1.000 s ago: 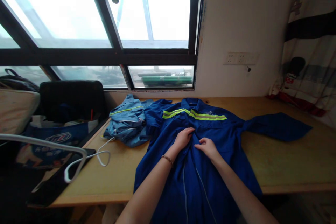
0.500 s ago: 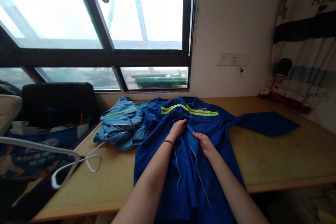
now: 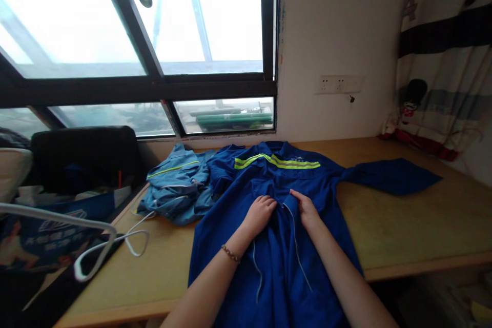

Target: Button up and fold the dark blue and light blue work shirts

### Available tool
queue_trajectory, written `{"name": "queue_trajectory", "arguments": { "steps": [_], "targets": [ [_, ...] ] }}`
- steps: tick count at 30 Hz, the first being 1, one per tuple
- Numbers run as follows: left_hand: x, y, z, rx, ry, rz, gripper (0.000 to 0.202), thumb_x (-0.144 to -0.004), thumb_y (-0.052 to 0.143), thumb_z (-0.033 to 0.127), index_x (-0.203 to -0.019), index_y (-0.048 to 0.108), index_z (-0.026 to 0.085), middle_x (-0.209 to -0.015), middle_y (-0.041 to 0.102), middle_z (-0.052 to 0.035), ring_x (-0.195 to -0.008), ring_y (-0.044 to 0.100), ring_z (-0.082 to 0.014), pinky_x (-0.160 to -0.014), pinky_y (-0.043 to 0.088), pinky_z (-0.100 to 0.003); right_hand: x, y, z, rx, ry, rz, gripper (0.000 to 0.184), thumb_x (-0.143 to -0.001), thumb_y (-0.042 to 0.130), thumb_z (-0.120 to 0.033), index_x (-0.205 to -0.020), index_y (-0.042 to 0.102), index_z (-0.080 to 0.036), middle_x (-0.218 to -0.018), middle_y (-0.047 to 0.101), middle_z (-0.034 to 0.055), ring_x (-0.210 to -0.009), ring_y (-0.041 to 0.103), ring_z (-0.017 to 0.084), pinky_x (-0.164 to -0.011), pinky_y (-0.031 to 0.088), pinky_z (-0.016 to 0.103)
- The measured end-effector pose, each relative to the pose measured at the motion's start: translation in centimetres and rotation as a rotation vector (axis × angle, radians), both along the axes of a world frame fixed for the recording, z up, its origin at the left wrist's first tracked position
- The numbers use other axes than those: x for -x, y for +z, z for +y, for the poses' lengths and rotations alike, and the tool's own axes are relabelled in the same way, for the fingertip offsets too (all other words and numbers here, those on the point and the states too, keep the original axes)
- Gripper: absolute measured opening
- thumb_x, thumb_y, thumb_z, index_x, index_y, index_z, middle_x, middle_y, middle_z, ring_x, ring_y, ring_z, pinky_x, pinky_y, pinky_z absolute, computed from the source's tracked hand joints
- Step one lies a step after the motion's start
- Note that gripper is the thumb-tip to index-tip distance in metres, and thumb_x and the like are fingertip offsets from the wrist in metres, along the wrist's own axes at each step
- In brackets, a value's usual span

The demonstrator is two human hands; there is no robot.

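Note:
A dark blue work jacket (image 3: 246,220) with a yellow reflective band across the chest lies spread on the table, its lower part hanging over the near edge. One sleeve (image 3: 395,176) stretches to the right. My left hand (image 3: 261,214) is closed on the jacket's front, left of the opening; its fingertips are partly hidden. My right hand (image 3: 306,207) pinches the other front edge, thumb and fingers on the cloth, lifting it a little. Pale edging runs down both front edges below my hands.
A crumpled light blue garment (image 3: 175,184) lies left of the jacket on the wooden table (image 3: 407,225). A white hanger-like wire loop (image 3: 111,236) juts in at left. Behind are a window (image 3: 215,77), a wall socket (image 3: 340,83) and a curtain (image 3: 442,66).
My left hand has come lower along the jacket front and its knuckles now face up. My right hand has shifted slightly right, folding the front edge over. The view has tilted a little.

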State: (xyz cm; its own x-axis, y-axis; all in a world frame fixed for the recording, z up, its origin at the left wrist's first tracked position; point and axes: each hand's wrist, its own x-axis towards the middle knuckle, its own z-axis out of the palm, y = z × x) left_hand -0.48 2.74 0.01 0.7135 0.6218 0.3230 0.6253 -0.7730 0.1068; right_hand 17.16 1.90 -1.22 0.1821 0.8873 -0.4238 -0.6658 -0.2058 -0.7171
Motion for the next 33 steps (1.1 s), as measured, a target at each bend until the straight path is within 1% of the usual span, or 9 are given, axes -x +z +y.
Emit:
{"name": "queue_trajectory", "arguments": {
  "steps": [3,9,16,19,22,26,28,30,33],
  "targets": [
    [0.9,0.3,-0.4,0.062,0.018,0.003,0.025,-0.082,0.044,0.016,-0.103,0.056,0.019,-0.102,0.059,-0.0059,-0.098,0.05,-0.0173,-0.088,0.034,-0.032,-0.6,0.8,-0.7,-0.011,-0.047,0.06,0.02,-0.06,0.066,-0.025,-0.077,0.067,-0.015,-0.071,0.069,0.0032,-0.067,0.064,0.02,-0.067,0.052,0.031],
    [2.4,1.6,-0.4,0.087,0.266,0.073,0.013,-0.077,0.051,0.024,-0.082,0.061,0.017,-0.088,0.058,-0.0085,-0.093,0.049,-0.0226,-0.081,0.034,-0.037,-1.1,1.9,-1.7,0.012,-0.096,0.125,0.023,-0.065,0.061,-0.023,-0.085,0.066,-0.016,-0.075,0.069,0.0031,-0.078,0.064,0.021,-0.073,0.052,0.033],
    [3.7,1.3,-0.4,0.265,0.486,0.011,0.014,-0.078,0.046,0.019,-0.079,0.059,0.014,-0.08,0.059,-0.0084,-0.074,0.055,-0.0169,-0.067,0.037,-0.027,-0.1,1.4,-1.8,0.012,0.007,0.163,0.023,-0.066,0.061,-0.025,-0.086,0.065,-0.015,-0.077,0.069,0.0047,-0.079,0.064,0.022,-0.073,0.051,0.033],
    [4.2,1.5,-0.3,0.356,0.445,-0.131,0.016,-0.078,0.048,0.025,-0.073,0.059,0.014,-0.07,0.059,-0.0061,-0.067,0.055,-0.0159,-0.061,0.037,-0.025,0.0,1.2,-1.8,0.012,0.019,0.151,0.023,-0.066,0.06,-0.025,-0.086,0.065,-0.015,-0.077,0.069,0.0048,-0.079,0.063,0.022,-0.072,0.051,0.033],
    [4.1,1.8,-0.5,0.505,0.294,-0.301,0.024,-0.077,0.048,0.034,-0.072,0.059,0.014,-0.063,0.057,-0.0027,-0.06,0.053,-0.0136,-0.056,0.036,-0.023,-0.1,0.9,-1.6,0.011,0.028,0.113,0.022,-0.065,0.062,-0.027,-0.083,0.066,-0.015,-0.077,0.069,0.0052,-0.078,0.063,0.021,-0.071,0.05,0.032],
    [3.4,1.4,-0.9,0.953,0.038,-0.392,0.031,-0.069,0.057,0.038,-0.089,0.058,0.014,-0.067,0.058,-0.0003,-0.054,0.054,-0.0118,-0.051,0.039,-0.022,0.2,0.7,-1.6,-0.105,0.027,-0.032,0.019,-0.058,0.068,-0.026,-0.074,0.068,-0.016,-0.073,0.069,0.0029,-0.072,0.063,0.018,-0.07,0.049,0.028],
    [3.1,0.7,-1.0,1.076,-0.01,-0.407,0.036,-0.06,0.065,0.032,-0.091,0.057,0.015,-0.07,0.058,0.0004,-0.053,0.055,-0.0116,-0.05,0.04,-0.022,0.5,0.9,-1.9,-0.182,0.073,-0.134,0.018,-0.055,0.071,-0.026,-0.069,0.069,-0.016,-0.07,0.069,0.002,-0.067,0.062,0.016,-0.067,0.048,0.025],
    [2.9,-0.2,-1.0,1.06,0.021,-0.423,0.035,-0.055,0.068,0.027,-0.085,0.057,0.015,-0.069,0.057,0.0014,-0.051,0.055,-0.0113,-0.048,0.04,-0.021,0.9,1.2,-2.4,-0.221,0.179,-0.204,0.02,-0.054,0.072,-0.025,-0.07,0.069,-0.015,-0.07,0.069,0.003,-0.064,0.062,0.015,-0.063,0.047,0.024],
    [2.3,-1.5,-0.7,0.95,0.103,-0.47,0.026,-0.056,0.067,0.025,-0.077,0.055,0.015,-0.064,0.057,0.0025,-0.052,0.055,-0.0114,-0.048,0.039,-0.02,1.5,1.6,-3.1,-0.211,0.356,-0.239,0.025,-0.054,0.072,-0.025,-0.076,0.07,-0.014,-0.072,0.069,0.0059,-0.06,0.062,0.016,-0.059,0.046,0.025]
  ]
}}
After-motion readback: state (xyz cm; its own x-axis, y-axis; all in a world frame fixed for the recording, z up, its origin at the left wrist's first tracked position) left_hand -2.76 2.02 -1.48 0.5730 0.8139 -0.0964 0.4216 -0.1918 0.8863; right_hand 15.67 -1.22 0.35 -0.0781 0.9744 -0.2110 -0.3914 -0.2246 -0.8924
